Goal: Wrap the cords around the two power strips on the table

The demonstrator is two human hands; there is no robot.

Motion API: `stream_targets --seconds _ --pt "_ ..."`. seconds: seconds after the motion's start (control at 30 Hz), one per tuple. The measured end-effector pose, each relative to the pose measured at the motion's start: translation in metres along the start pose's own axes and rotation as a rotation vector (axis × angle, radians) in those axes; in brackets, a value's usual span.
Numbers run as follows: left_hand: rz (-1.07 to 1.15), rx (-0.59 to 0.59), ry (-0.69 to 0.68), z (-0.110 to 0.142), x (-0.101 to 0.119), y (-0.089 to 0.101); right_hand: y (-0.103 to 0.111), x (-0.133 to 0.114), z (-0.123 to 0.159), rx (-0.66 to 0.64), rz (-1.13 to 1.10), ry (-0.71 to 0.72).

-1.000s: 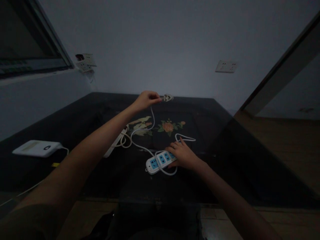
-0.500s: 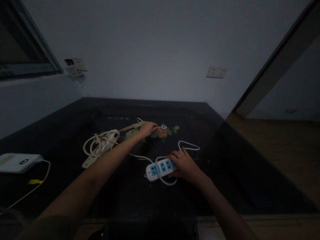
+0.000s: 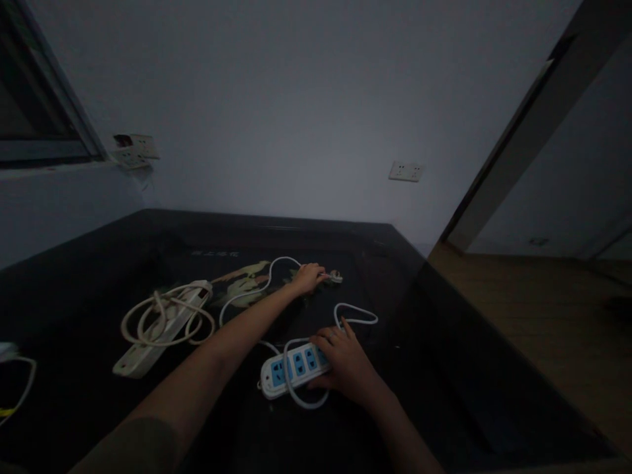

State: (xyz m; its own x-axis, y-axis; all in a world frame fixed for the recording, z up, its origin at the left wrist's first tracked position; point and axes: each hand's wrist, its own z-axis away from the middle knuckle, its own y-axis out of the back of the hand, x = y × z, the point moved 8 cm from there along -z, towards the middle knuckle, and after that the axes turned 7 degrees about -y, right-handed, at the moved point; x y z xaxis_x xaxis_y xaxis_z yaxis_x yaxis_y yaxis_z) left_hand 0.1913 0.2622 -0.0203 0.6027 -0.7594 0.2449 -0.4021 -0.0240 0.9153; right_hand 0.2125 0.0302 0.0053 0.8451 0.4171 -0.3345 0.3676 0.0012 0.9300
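Note:
My left hand point(image 3: 309, 277) is closed on the end of a white cord, with its plug point(image 3: 335, 277) poking out to the right of the fingers. From there the cord point(image 3: 270, 282) curves back left over the dark tabletop. My right hand point(image 3: 340, 359) grips the right end of a white power strip point(image 3: 295, 368) with blue sockets, its thumb and fingers on either side. A loop of cord crosses over the strip, and another loop point(image 3: 363, 315) lies just beyond the fingers. The strip's right end is hidden under my palm.
A second white power strip point(image 3: 162, 329) lies at left with its coiled cord on top. Farther left are part of a white device and its cable point(image 3: 29, 372). Wall sockets point(image 3: 405, 172) are on the back wall, and the dark table point(image 3: 419, 289) ends at the right beside a wooden floor.
My left hand has carried the plug rightward, drawing out more cord in a curve behind it. My right hand stays on the power strip. The camera view has shifted.

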Motion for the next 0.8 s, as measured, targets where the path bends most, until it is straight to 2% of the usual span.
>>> stream_targets --seconds 0.17,0.27,0.37,0.47,0.53,0.6,0.67,0.7,0.8 --pt "0.121 0.027 -0.063 -0.017 0.021 -0.02 0.0 0.0 -0.001 -0.02 -0.011 -0.005" --pt "0.189 0.039 -0.097 -0.018 0.032 -0.023 0.0 0.0 -0.001 -0.022 -0.022 -0.011" --pt "0.252 0.05 -0.123 -0.015 0.039 -0.012 0.001 -0.001 -0.001 -0.035 -0.025 -0.02" --pt "0.308 0.072 -0.122 -0.002 0.039 0.013 0.003 -0.002 0.0 -0.045 -0.018 0.0" --pt "0.345 0.072 -0.101 0.017 0.036 0.034 0.006 -0.004 0.002 -0.041 -0.018 0.028" --pt "0.468 0.001 -0.077 0.046 0.034 0.051 0.01 -0.004 0.005 -0.027 -0.024 0.04" --pt "0.606 -0.063 -0.089 0.083 0.037 0.066 0.015 -0.001 0.007 -0.003 -0.025 0.027" --pt "0.635 -0.051 -0.071 0.104 0.037 0.074 0.017 0.0 0.007 0.006 -0.022 0.02" --pt "0.568 -0.039 0.008 0.161 0.036 0.087 0.019 0.0 0.005 -0.009 -0.003 0.039"
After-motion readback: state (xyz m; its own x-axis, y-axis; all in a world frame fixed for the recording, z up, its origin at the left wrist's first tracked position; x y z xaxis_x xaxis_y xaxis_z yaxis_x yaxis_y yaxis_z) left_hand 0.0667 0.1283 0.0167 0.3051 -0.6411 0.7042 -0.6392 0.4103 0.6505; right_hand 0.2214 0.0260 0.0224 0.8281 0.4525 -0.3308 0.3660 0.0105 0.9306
